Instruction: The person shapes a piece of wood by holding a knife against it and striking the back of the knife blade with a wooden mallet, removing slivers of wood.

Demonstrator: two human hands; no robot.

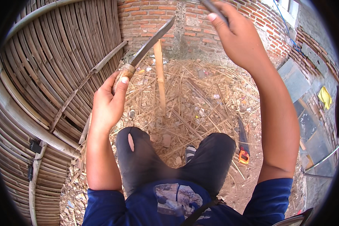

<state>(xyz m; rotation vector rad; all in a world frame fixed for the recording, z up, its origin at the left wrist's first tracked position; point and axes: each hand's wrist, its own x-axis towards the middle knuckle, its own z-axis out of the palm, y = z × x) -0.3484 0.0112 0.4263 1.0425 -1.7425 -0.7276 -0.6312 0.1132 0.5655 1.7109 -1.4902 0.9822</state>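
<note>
On bare dirt ground (252, 188) strewn with straw and bamboo offcuts, below a red brick wall (147, 15), the left hand (107, 103) clamps the wooden handle of a long curved steel knife (152, 39), blade raised. The right hand (237, 35) grips a thin grey strip (214, 7) at the top edge. A woven bamboo panel (45, 75) fills the left; a pale upright stick (160, 75) stands ahead; an orange-handled saw (243, 145) lies right of the knees.
</note>
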